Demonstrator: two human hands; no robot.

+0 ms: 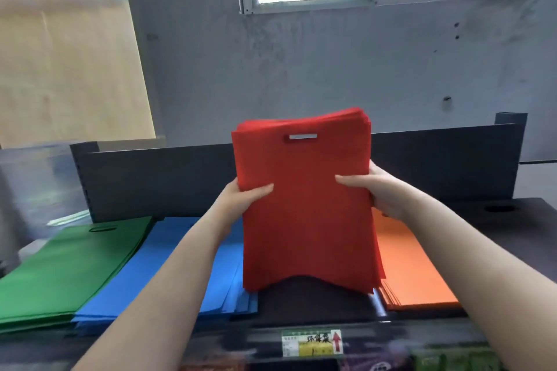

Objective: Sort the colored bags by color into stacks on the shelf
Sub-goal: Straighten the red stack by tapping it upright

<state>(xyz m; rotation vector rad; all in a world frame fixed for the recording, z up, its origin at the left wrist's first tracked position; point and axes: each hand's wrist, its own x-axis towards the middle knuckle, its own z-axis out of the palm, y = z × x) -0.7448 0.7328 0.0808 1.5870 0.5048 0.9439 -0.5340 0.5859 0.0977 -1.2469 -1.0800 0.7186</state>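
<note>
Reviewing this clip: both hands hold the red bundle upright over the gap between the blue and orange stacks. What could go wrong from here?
1. The thick bundle of red fabric bags is gripped only at its side edges by the left hand and right hand; its back layers already fan at the top, so some could slip.
2. The bare dark gap looks narrow, so the bundle may land overlapping the stack of flat blue bags or the stack of flat orange bags, possibly mixing colours.

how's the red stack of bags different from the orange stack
The red stack is held upright off the shelf, gripped by the left hand and right hand; the orange stack lies flat on the shelf, untouched. The red stack's handle slot shows; the orange stack's far end is hidden behind it. Both are single-colour stacks of flat bags.
</note>
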